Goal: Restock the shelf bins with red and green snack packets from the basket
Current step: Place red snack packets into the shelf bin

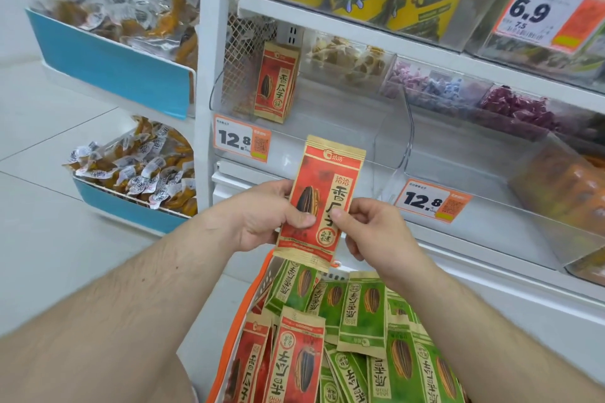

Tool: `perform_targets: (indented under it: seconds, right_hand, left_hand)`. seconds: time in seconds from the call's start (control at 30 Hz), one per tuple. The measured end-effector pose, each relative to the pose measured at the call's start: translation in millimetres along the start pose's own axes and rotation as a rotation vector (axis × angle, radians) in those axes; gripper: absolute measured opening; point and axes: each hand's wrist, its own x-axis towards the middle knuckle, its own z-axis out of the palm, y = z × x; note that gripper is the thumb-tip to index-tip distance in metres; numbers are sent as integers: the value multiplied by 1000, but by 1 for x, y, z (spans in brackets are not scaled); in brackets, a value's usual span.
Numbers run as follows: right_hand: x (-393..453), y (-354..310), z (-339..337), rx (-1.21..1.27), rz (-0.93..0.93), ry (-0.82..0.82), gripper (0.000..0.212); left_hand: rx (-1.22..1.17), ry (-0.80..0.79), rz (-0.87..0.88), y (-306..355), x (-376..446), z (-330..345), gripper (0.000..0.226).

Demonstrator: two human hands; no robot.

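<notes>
Because both hands hold one red packet [322, 203] by its edges, upright above the basket [242, 311] and near the clear bin [389, 127], the likeliest slip is at the hand-over. The left hand [265, 214] has its grip closed on the packet's left edge, thumb across the front; the right hand [370, 227] pinches the right edge. If one lets go early, the flat, slick paper-look pouch could twist and drop back among the green packets [361, 307] and red ones [296, 357] piled below.

The bin is thin, glossy, see-through plastic with a curved front lip; a packet pushed in crooked could catch that lip or knock over the few red packets standing [276, 82] at its far left. The pouches are long rectangles with crimped kraft-coloured ends, soft enough to buckle. The basket rim is orange, its wall perforated.
</notes>
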Motion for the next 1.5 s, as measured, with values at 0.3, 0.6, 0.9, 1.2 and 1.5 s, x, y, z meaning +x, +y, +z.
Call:
perform_targets:
  seconds: [0.3,0.6,0.9,1.2,1.5]
  right_hand:
    - [28,-59,-16,-65,-491,309,23]
    - [140,-89,12,-503,-555,208,13]
    - [285,-89,67,-193,-133,126,22]
    - [325,-75,88,-163,-25,199,23]
    - [331,-81,99,-306,-30,300,24]
  left_hand:
    - [193,774,618,38,9,-38,2]
    - [589,1178,566,27,59,-73,30]
    - [432,1172,491,31,79,-69,43]
    - [391,1162,500,34,85,-70,40]
    - [358,1134,492,35,85,-66,34]
